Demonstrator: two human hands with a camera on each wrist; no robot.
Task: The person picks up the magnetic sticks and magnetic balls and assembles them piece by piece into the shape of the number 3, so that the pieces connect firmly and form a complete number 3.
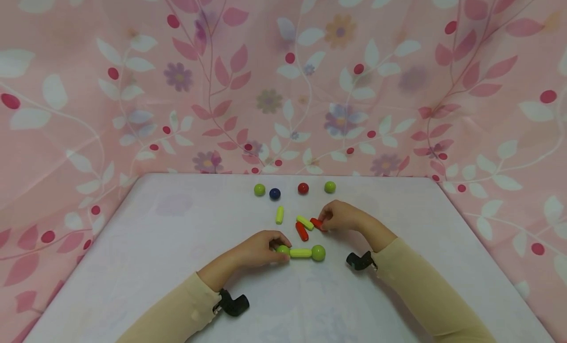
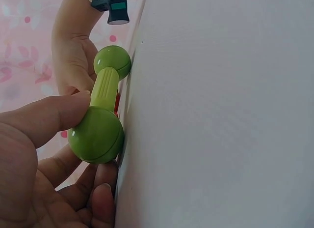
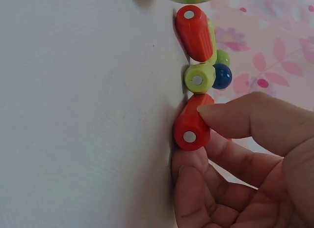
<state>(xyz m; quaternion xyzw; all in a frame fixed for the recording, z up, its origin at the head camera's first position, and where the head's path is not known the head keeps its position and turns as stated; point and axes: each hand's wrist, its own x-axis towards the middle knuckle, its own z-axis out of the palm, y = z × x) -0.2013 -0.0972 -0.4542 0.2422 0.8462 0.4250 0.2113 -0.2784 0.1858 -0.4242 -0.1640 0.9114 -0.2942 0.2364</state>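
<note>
My left hand holds a green ball between thumb and fingers. That ball sits on one end of a yellow-green magnetic rod, and a second green ball caps the other end, making a dumbbell shape low over the white table. Farther back, my right hand pinches a red magnetic rod by thumb and fingers, its silver end disc facing the right wrist camera. Right by that rod lie a yellow-green rod and another red rod.
Along the table's far side stand a green ball, a dark blue ball, a red ball and another green ball. One more yellow-green rod lies before them. A pink floral curtain surrounds the table.
</note>
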